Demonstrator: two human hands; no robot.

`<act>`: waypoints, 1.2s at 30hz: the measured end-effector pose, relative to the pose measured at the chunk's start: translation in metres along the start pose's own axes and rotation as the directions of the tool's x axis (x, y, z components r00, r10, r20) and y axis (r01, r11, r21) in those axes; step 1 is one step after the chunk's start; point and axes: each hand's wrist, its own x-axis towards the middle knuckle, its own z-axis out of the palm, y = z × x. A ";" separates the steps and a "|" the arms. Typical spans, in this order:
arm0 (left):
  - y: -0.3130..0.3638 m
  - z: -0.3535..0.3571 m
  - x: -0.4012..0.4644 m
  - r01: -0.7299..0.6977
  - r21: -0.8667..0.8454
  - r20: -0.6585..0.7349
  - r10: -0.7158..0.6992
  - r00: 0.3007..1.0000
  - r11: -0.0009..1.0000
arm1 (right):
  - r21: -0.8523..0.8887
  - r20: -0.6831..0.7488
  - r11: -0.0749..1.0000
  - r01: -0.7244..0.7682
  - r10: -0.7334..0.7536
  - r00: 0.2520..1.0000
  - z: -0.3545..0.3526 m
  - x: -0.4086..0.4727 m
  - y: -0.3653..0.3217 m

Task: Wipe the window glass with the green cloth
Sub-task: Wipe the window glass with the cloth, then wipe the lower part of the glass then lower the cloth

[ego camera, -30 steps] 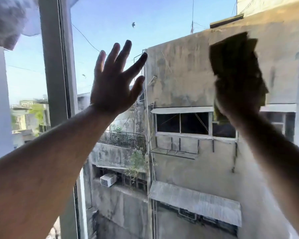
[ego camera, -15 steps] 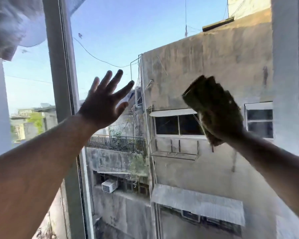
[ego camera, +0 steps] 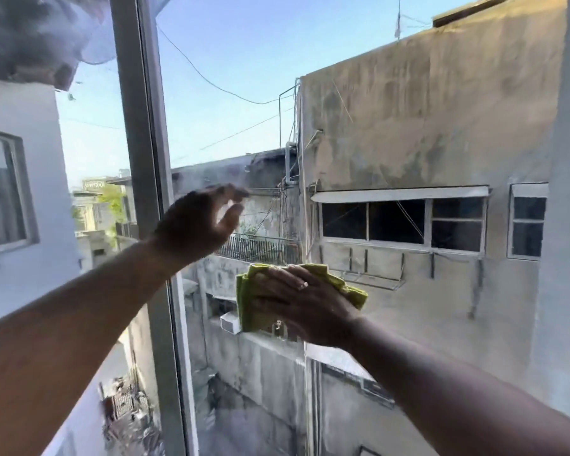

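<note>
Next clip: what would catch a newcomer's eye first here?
The green cloth, bright against the grey view, pressed flat on the window glass under the right hand at centre. Just above-left, the empty left hand is raised beside the vertical window frame.

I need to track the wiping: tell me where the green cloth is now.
In the head view, the green cloth is pressed flat under the right hand, low and centre on the glass, right of the window frame.

left fingertips [ego camera: 234, 192] blurred (motion), cloth [ego camera: 244, 294] half-covered
</note>
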 end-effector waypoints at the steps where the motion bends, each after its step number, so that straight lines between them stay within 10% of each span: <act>1: 0.004 0.006 -0.020 0.074 -0.094 0.050 -0.070 0.996 0.993 | 0.029 -0.047 0.999 -0.037 0.038 0.998 -0.001 -0.002 0.002; 5: 0.008 0.044 -0.074 0.459 -0.361 0.366 -0.329 0.870 0.812 | 0.196 -0.276 0.973 -0.119 0.171 0.946 0.008 -0.014 -0.003; 12: 0.018 0.094 -0.110 0.759 -0.508 0.389 -0.677 0.625 0.408 | 0.299 -0.404 0.927 -0.224 0.336 0.851 0.023 -0.012 -0.016; 19: 0.001 0.053 -0.097 0.514 -0.736 0.424 -0.292 0.857 0.440 | 0.457 -0.305 0.823 -0.337 0.501 0.810 0.004 -0.009 -0.038; 22: -0.034 0.004 -0.130 0.518 -0.769 0.487 -0.180 0.855 0.374 | 0.770 -0.052 0.495 -0.404 0.678 0.733 -0.004 0.020 -0.081; 26: -0.093 -0.051 -0.206 0.620 -0.722 0.520 -0.349 0.779 0.308 | 0.858 0.480 -0.396 -0.326 0.394 0.784 0.025 0.076 -0.176; 31: -0.184 -0.062 -0.402 0.812 -0.582 0.485 -0.783 0.389 0.044 | 0.366 0.708 -0.763 -0.533 -0.143 0.692 0.083 0.110 -0.346; 36: -0.172 -0.017 -0.673 0.843 -0.304 0.477 -0.837 -0.269 -0.445 | 0.009 0.791 -0.567 -0.824 -0.500 0.353 0.138 0.071 -0.548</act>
